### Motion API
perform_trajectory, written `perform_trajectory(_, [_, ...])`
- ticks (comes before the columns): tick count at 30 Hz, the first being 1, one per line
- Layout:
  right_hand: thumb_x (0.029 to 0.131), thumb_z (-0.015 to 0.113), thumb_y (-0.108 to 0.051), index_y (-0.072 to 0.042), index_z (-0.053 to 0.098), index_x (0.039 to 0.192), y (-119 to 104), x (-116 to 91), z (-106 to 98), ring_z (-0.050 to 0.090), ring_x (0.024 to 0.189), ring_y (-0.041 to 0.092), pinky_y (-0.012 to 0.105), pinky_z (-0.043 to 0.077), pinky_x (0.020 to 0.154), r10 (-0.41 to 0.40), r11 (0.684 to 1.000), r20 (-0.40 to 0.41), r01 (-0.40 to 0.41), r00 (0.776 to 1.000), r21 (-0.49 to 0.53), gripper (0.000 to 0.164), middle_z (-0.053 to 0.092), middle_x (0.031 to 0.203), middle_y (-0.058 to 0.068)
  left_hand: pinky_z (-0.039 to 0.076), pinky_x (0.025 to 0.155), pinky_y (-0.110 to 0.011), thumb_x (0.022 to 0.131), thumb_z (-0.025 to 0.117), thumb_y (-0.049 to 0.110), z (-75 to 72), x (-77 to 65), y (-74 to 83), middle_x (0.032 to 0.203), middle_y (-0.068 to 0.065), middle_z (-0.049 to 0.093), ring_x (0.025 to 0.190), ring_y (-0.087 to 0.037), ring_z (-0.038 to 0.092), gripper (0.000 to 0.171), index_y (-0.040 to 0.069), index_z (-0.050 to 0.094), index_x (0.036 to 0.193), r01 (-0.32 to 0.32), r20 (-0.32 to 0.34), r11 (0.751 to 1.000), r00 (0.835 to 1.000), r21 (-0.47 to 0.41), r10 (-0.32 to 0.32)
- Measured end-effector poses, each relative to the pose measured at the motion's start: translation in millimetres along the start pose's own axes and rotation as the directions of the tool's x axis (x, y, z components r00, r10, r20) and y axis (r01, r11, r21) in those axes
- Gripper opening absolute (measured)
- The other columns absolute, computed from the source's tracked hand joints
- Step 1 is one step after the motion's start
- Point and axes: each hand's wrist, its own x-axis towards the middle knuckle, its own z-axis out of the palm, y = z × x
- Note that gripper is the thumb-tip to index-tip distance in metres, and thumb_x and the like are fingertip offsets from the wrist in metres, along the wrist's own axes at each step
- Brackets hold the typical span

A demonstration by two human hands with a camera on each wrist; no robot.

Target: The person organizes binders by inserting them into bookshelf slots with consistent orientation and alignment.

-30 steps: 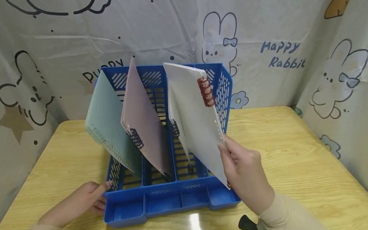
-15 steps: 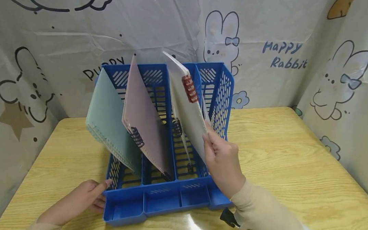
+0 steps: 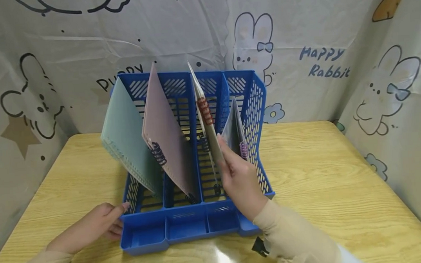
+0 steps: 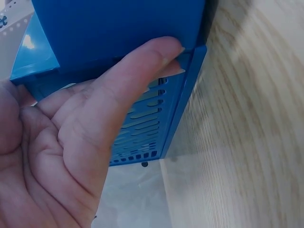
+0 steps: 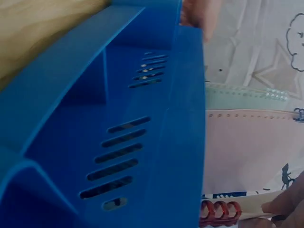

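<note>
My right hand (image 3: pixel 241 177) pinches the edge of a white notebook with red ring binding (image 3: pixel 206 111). That notebook stands nearly edge-on in the third compartment from the left of a blue file rack (image 3: pixel 185 207). Close by its left side is another pale notebook with black rings (image 3: pixel 204 142). In the right wrist view the red rings (image 5: pixel 221 213) sit just behind the rack's front wall, with fingertips (image 5: pixel 287 202) on the cover. My left hand (image 3: pixel 103 222) grips the rack's front left corner; the left wrist view has its thumb and fingers around the blue wall (image 4: pixel 123 28).
A mint notebook (image 3: pixel 131 139) leans in the first compartment and a pink notebook (image 3: pixel 167 145) in the second. The rightmost compartment holds a small grey notebook with purple rings (image 3: pixel 243 147). Shallow trays line the rack's front. Wooden tabletop (image 3: pixel 325 173) lies around, with a printed curtain (image 3: pixel 300 92) behind.
My right hand has carried the red-ringed notebook leftward and turned it edge-on, into the third compartment. The purple-ringed notebook has come into view. My left hand stays at the corner.
</note>
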Motion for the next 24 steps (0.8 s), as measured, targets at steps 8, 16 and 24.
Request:
perform_trajectory(8, [0.084, 0.058, 0.015, 0.001, 0.034, 0.145, 0.6, -6.3, 4.4, 0.04, 0.133, 0.029, 0.037, 0.039, 0.106, 0.014, 0.998, 0.215, 0.0, 0.977, -0.065, 0.067, 0.04, 0.145, 0.018, 0.059, 0.072, -0.042, 0.104, 0.026, 0.035, 1.8, -1.3, 2.7, 0.097, -0.028, 0.068, 0.086, -0.033, 0.069, 0.07, -0.032, 0.047, 0.112, 0.047, -0.005, 0.999, 0.999, -0.009, -0.047])
perform_trajectory(16, [0.084, 0.063, 0.008, 0.002, 0.042, 0.14, -0.4, -11.7, 4.0, 0.068, 0.094, 0.029, 0.034, 0.057, 0.076, 0.075, 0.986, 0.319, -0.024, 0.945, -0.162, 0.06, 0.06, 0.125, 0.019, 0.059, 0.071, -0.042, 0.104, 0.027, 0.035, 2.4, -1.4, 3.3, 0.095, -0.029, 0.068, 0.085, -0.032, 0.069, 0.071, -0.033, 0.046, 0.112, 0.06, -0.01, 0.998, 0.998, -0.005, -0.06])
perform_trajectory(24, [0.086, 0.063, 0.001, 0.005, 0.056, 0.122, -5.3, -7.2, -0.6, 0.058, 0.047, 0.024, 0.028, 0.042, 0.04, 0.221, 0.952, 0.445, -0.093, 0.868, -0.291, 0.036, 0.061, 0.06, 0.013, 0.059, 0.07, -0.042, 0.104, 0.026, 0.032, 3.5, -0.9, 4.1, 0.093, -0.029, 0.068, 0.084, -0.032, 0.07, 0.067, -0.03, 0.05, 0.109, 0.038, 0.001, 0.999, 0.999, -0.004, -0.038])
